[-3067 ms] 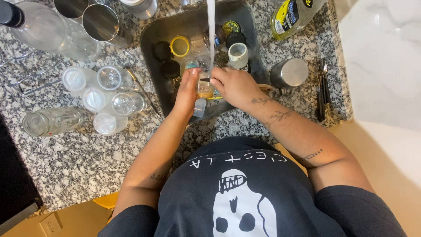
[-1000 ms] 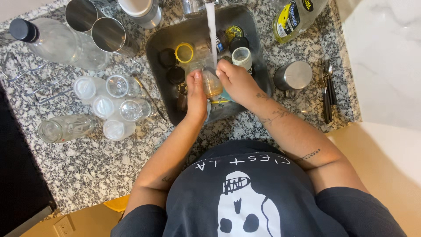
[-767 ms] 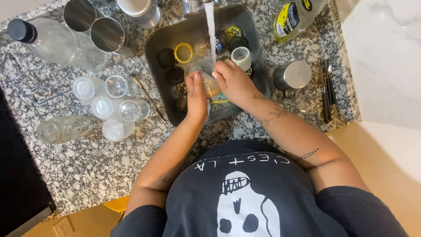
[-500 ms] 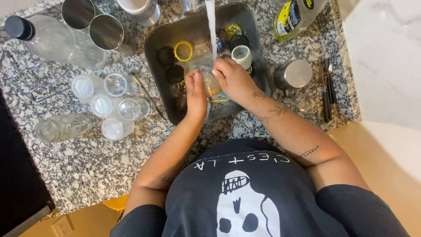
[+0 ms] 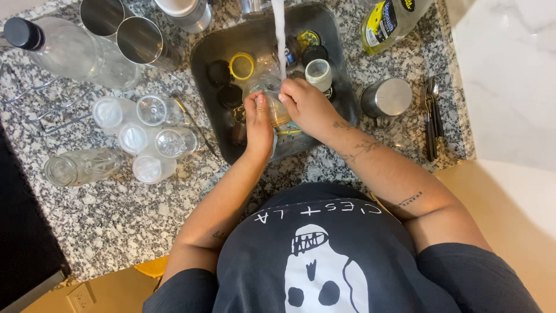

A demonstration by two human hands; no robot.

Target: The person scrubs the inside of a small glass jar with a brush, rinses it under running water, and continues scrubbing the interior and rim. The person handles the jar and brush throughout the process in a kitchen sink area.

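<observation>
Both my hands hold a clear glass jar [image 5: 271, 103] over the dark sink [image 5: 202, 64], under a stream of tap water [image 5: 280, 35]. My left hand [image 5: 258, 123] grips the jar's left side. My right hand [image 5: 304, 104] wraps its right side and top. In the sink lie a yellow ring lid [image 5: 241, 65], dark lids [image 5: 220, 72] and a small white-lidded jar [image 5: 318, 73]. The jar in my hands is partly hidden by my fingers.
On the granite counter left of the sink stand several upturned clear jars [image 5: 142, 136], a lying glass jar [image 5: 78, 168], a large bottle with a black cap [image 5: 58, 49] and metal cups [image 5: 142, 40]. Right of the sink are a metal cup [image 5: 387, 98], cutlery [image 5: 430, 116] and a yellow soap bottle [image 5: 391, 20].
My hands have lifted the jar a little toward the tap; the right hand shifted over the jar's top. The counter items have not moved.
</observation>
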